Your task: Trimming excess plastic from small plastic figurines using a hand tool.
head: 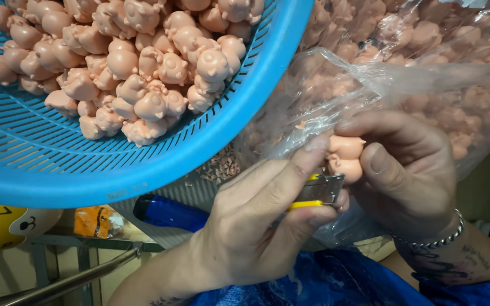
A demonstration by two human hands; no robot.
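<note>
Filling the upper left, a blue slotted plastic basket [143, 164] is seen tipped toward the camera, heaped with small peach-pink pig figurines [137, 62]. To its right a clear plastic bag [426, 79], also packed with the same figurines, is bunched against the basket rim. Below, blue sheeting [324, 283] is spread across the lap, and a scatter of pinkish trimmings [222, 167] is noted between basket and bag.

The right hand [409, 170], a metal bracelet [432, 241] at its wrist, is closed around one pig figurine [345, 157], pinched between thumb and curled fingers just in front of the bag. The left hand [256, 226] is wrapped tight on a yellow-handled utility knife [316, 192], its forefinger laid along the top, and the metal blade end is set against the underside of the held figurine.

Risks are judged as follows. The right thumb is placed just beside the blade; a slip on the soft, rounded plastic could bring the edge into it. Too deep a cut could gouge the figurine. The bag film is touching the working hands and could be nicked. The tilted basket could be jostled and its load spilled.
</note>
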